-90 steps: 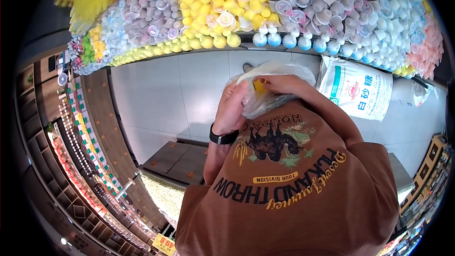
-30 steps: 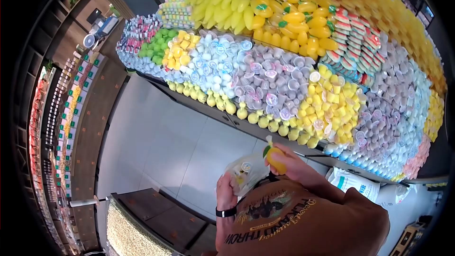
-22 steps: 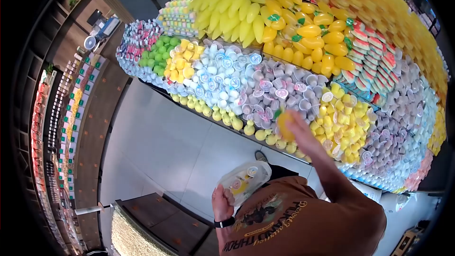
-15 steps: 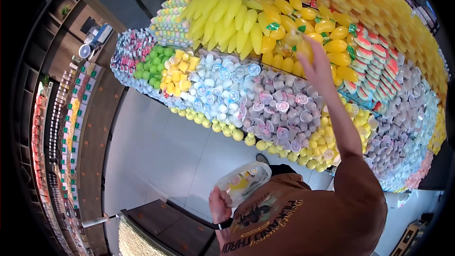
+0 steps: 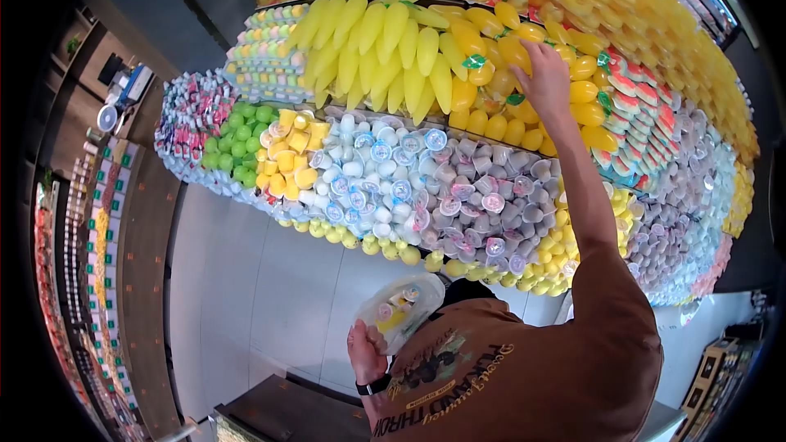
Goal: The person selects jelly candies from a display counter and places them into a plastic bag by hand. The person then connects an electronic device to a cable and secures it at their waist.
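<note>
My left hand (image 5: 367, 350) is closed round the edge of a clear plastic bag (image 5: 409, 299), low in front of my body. Inside the bag lie several small packs, one of them yellow. Stretched out over the display, my right hand (image 5: 547, 78) has its thumb and fingers round a yellow mango-shaped jelly (image 5: 513, 53) among others like it. Green leaf pieces (image 5: 475, 62) sit on the heap. Long yellow banana-shaped packs (image 5: 393, 29) lie to the left of that hand.
Below are white jelly cups (image 5: 385, 151), grey-purple cups (image 5: 491, 196), yellow cube-like packs (image 5: 286, 165) and green round ones (image 5: 237, 143). Watermelon-patterned packs (image 5: 643, 127) lie at right. A dark counter (image 5: 278, 409) stands near my left side, and shelves (image 5: 102, 278) line the far left.
My right hand has shifted slightly up on the mango-shaped jellies, and its fingers show more clearly. The bag and left hand appear a little further left as the view has moved.
</note>
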